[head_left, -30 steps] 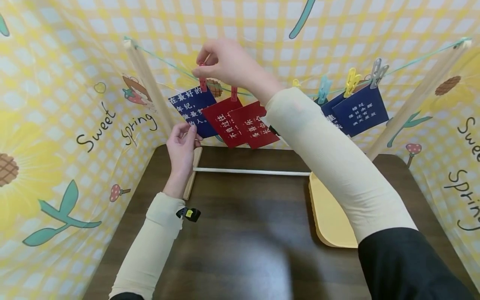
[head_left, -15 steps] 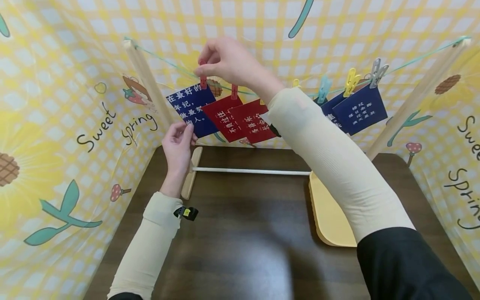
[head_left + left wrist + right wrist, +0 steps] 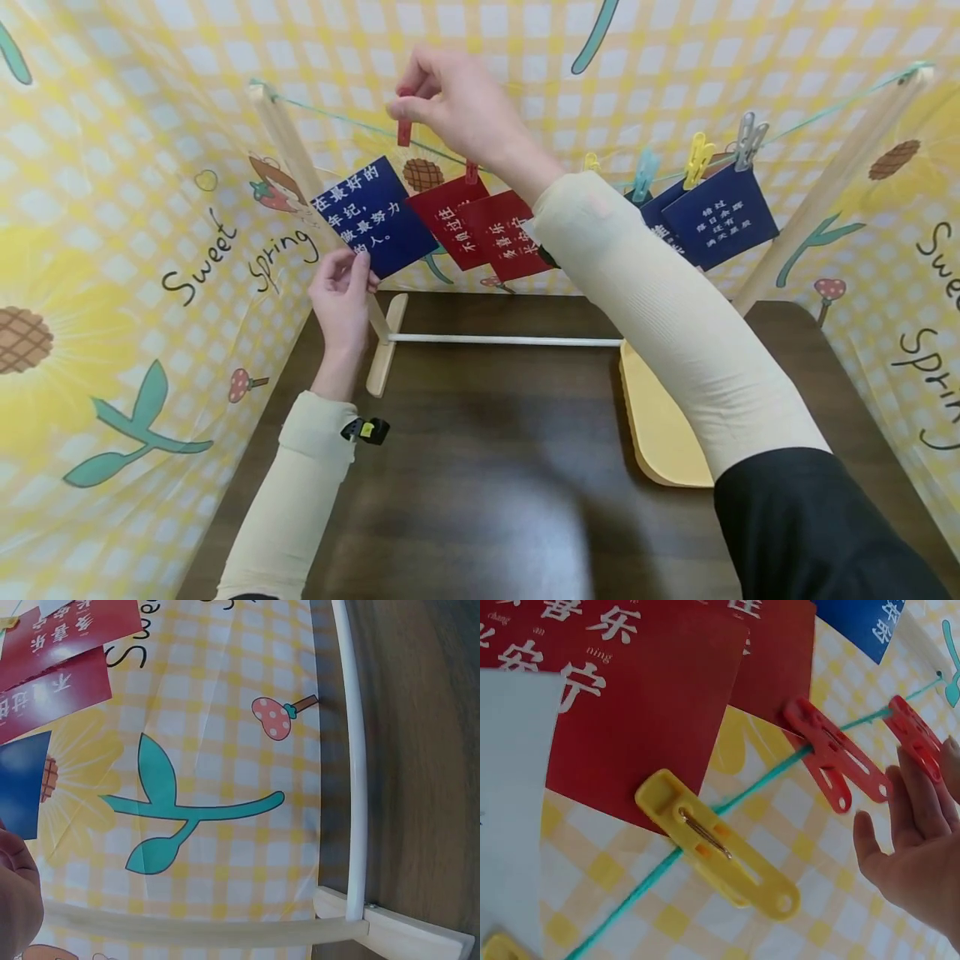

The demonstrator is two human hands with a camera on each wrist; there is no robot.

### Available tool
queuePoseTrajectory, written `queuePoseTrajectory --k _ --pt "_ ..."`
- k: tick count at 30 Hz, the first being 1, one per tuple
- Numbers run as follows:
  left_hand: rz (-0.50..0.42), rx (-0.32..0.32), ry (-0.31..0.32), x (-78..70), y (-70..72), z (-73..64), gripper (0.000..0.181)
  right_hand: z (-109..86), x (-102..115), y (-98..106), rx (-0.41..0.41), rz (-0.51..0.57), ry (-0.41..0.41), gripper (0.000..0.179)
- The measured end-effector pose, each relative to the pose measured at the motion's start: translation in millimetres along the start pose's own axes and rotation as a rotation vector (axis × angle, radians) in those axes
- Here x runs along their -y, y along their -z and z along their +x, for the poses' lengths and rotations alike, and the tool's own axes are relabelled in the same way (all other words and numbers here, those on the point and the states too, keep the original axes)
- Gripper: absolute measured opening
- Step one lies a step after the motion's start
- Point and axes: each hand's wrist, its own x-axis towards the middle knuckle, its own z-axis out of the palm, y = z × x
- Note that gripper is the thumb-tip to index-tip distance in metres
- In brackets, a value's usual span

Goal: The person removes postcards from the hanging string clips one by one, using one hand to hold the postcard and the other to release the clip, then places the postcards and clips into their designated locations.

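In the head view my left hand (image 3: 341,296) pinches a dark blue card (image 3: 378,218) with white writing near its lower corner. Higher up, my right hand (image 3: 468,108) pinches a red clothespin (image 3: 404,127) at the green string (image 3: 337,118). A gap separates that clothespin from the blue card's top corner. Whether it still touches the string, I cannot tell. Beside the blue card hang two red cards (image 3: 447,218). In the right wrist view another red clothespin (image 3: 829,750) and a yellow clothespin (image 3: 716,844) are on the string.
Wooden posts (image 3: 832,187) carry the string at both ends. Blue cards (image 3: 722,215) hang at the right from yellow and grey clothespins. A yellow tray (image 3: 663,425) lies on the dark table (image 3: 465,500), partly under my right sleeve. A white rod (image 3: 510,340) runs low between the posts.
The red clothespin in my right hand has come off the blue card and risen. My left hand has drawn the card left and slightly down.
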Motion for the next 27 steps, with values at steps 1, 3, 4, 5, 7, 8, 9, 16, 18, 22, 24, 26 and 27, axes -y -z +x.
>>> queuePoseTrajectory --k 1,3,4,5,7,8,9,16,18,22,24,26,27 --pt "-0.001 -0.001 -0.005 -0.1 1.9 -0.3 0.017 -0.6 0.3 0.5 -0.017 0.017 0.002 0.021" --pt "-0.007 -0.003 -0.016 -0.9 5.8 -1.7 0.016 -1.9 1.1 1.6 -0.055 0.038 0.014 0.021" --pt "-0.005 -0.003 -0.022 -1.6 7.8 -2.9 0.017 -2.6 1.3 2.1 -0.072 0.05 0.025 0.021" --pt "-0.006 -0.005 -0.027 -2.6 9.6 -4.4 0.017 -3.5 1.5 2.6 -0.087 0.06 0.038 0.021" --pt "0.0 -0.013 -0.033 -4.7 13.2 -8.1 0.019 -6.6 1.5 4.1 -0.115 0.077 0.064 0.022" --pt "0.0 -0.02 -0.033 -6.2 14.8 -10.7 0.018 -8.9 1.3 5.2 -0.123 0.092 0.075 0.022" --pt "0.003 -0.027 -0.03 -7.8 16.2 -13.9 0.018 -11.6 0.8 6.4 -0.127 0.112 0.087 0.022" --pt "0.037 -0.035 0.01 -17.1 27.7 -45.0 0.006 -50.7 -11.8 17.3 -0.181 0.137 0.22 0.024" --pt "0.04 -0.016 0.033 -18.6 31.1 -55.4 0.006 -66.5 -16.2 21.2 -0.19 0.161 0.22 0.024" --pt "0.057 0.037 0.118 -20.6 33.9 -79.3 0.009 -102.4 -28.2 28.4 -0.201 0.172 0.162 0.026" --pt "0.074 0.067 0.168 -21.2 33.3 -92.9 0.009 -121.0 -37.6 30.1 -0.207 0.155 0.133 0.026" --pt "0.1 0.105 0.22 -21.3 32.2 -107.5 0.008 -139.7 -48.0 30.5 -0.206 0.13 0.085 0.026" --pt "0.116 0.126 0.246 -21.2 31.4 -114.8 0.007 -148.8 -54.1 30.1 -0.205 0.115 0.068 0.025"
